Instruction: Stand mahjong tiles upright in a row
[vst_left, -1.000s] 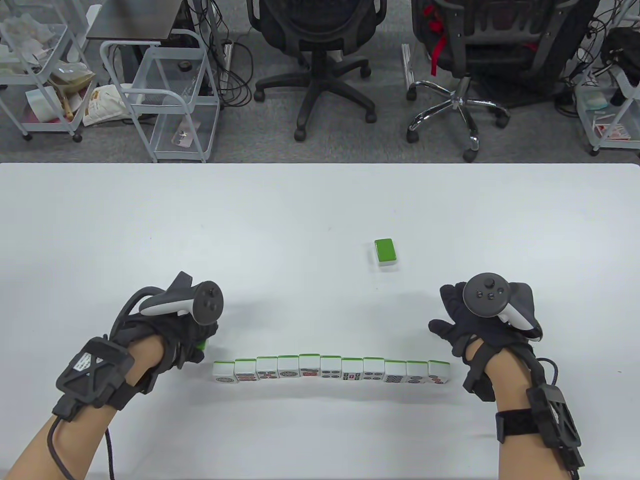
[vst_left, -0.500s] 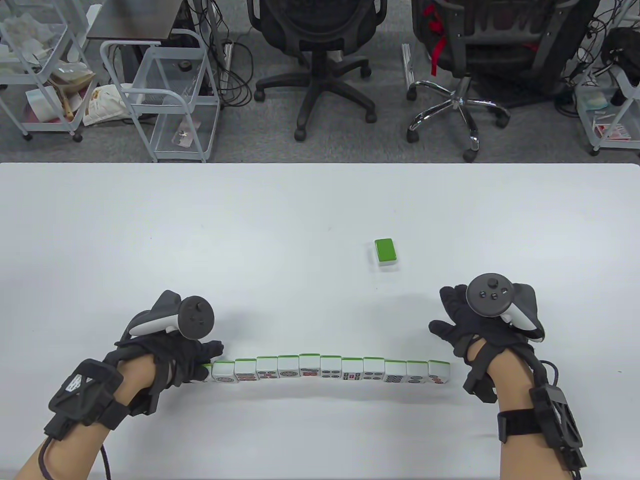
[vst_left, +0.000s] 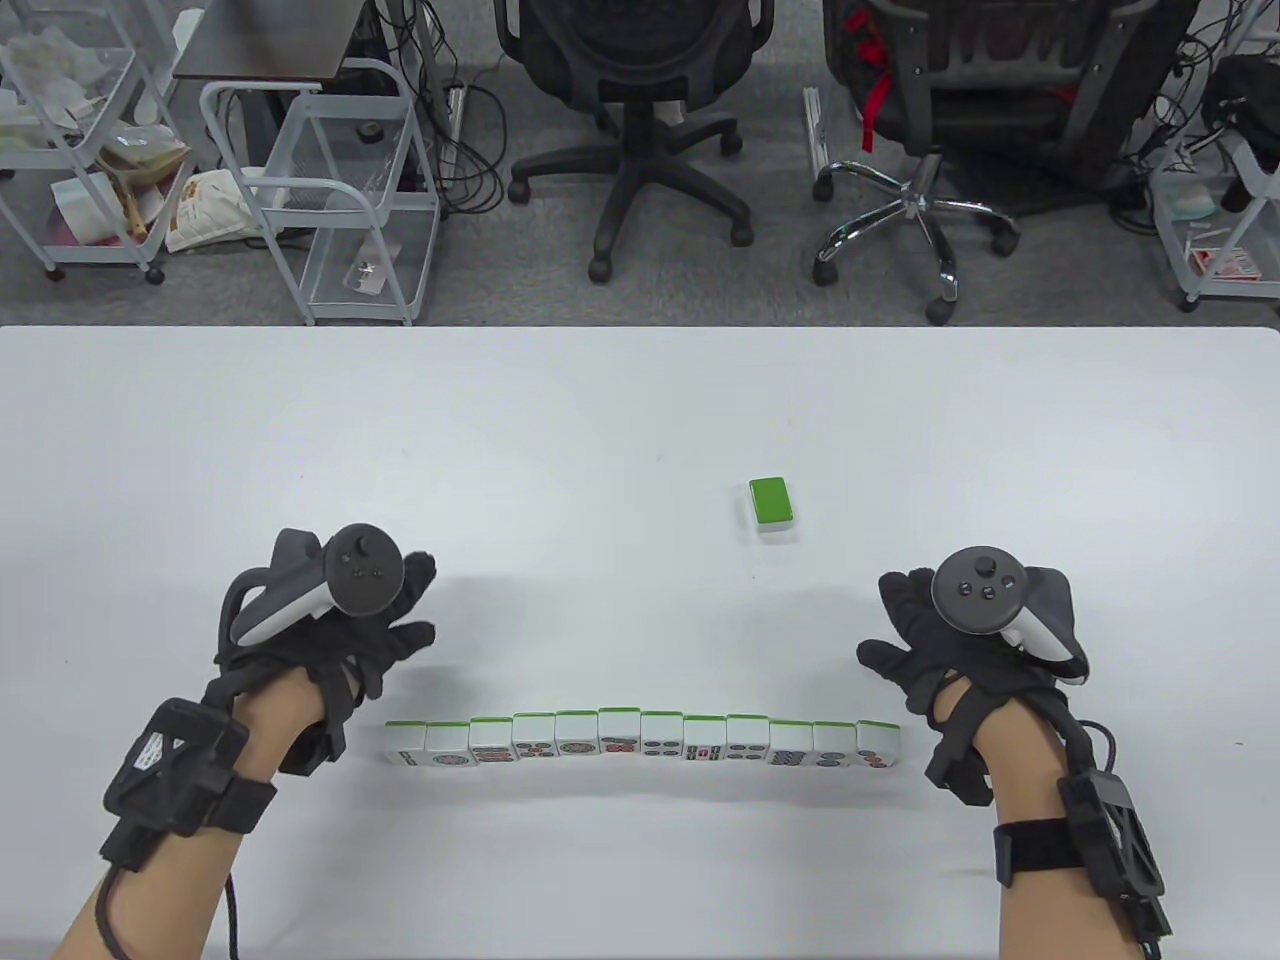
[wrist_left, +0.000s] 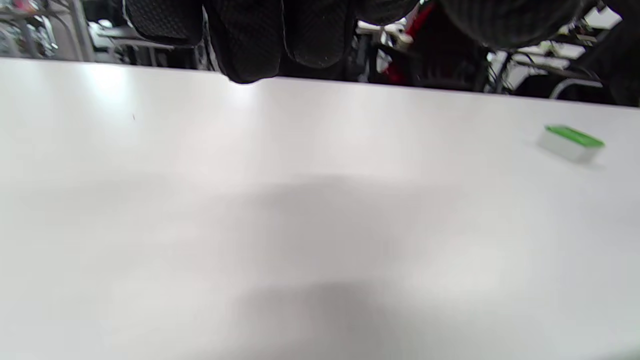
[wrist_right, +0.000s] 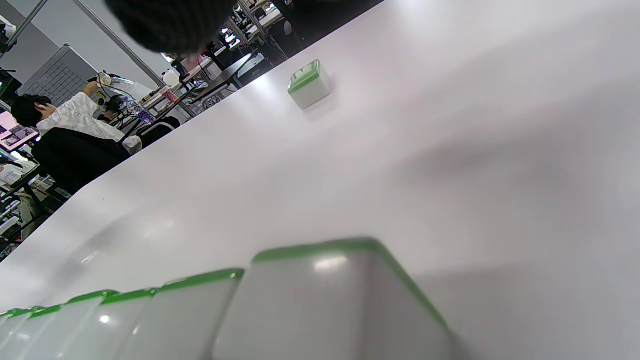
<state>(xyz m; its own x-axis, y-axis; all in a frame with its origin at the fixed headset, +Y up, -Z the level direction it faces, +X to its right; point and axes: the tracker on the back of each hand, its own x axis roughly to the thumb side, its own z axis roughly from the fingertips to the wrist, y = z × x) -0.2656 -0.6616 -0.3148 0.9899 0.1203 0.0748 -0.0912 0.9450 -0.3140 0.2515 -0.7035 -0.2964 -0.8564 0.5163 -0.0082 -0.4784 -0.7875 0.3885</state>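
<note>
A row of upright mahjong tiles (vst_left: 640, 740) with green backs and white faces stands near the table's front edge; it also shows close up in the right wrist view (wrist_right: 280, 310). One loose tile (vst_left: 773, 503) lies green side up farther back, right of centre; it shows in the left wrist view (wrist_left: 571, 142) and the right wrist view (wrist_right: 309, 84). My left hand (vst_left: 385, 625) hovers open and empty just behind the row's left end. My right hand (vst_left: 905, 640) is open and empty, behind the row's right end.
The white table (vst_left: 300, 450) spreads wide behind the row. Beyond its far edge stand two office chairs (vst_left: 635, 110) and wire carts (vst_left: 330, 190) on the floor.
My left hand set a tile upright at the row's left end, let go and drew back up and away. The right hand stayed put.
</note>
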